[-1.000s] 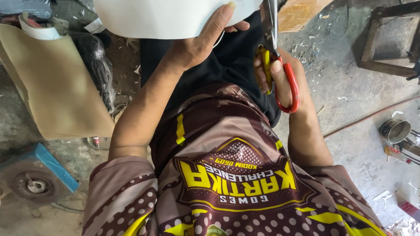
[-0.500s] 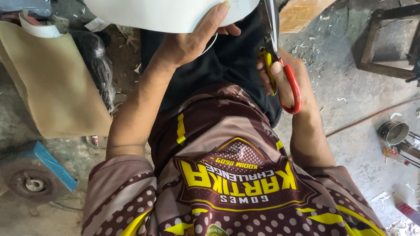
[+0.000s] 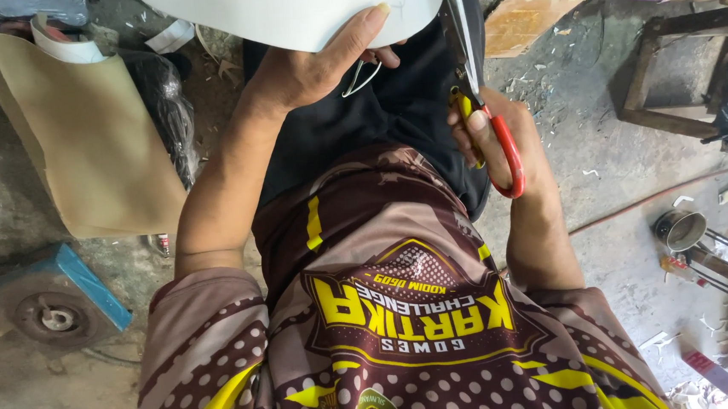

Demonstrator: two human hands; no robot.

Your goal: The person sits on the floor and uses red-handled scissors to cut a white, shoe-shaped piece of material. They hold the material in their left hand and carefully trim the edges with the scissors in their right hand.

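I am seeing a tan cardboard sheet (image 3: 90,138) lying on the concrete floor (image 3: 581,129), with a black plastic bag (image 3: 165,107) sitting just beside it. A blue-edged block (image 3: 55,299) is resting lower left. A wooden frame (image 3: 671,72) is standing upper right, a small metal pot (image 3: 680,229) sitting below it.

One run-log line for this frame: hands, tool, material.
left hand: holds white sheet | right hand: grips red scissors | blades: at sheet's right edge | floor: tan board at left
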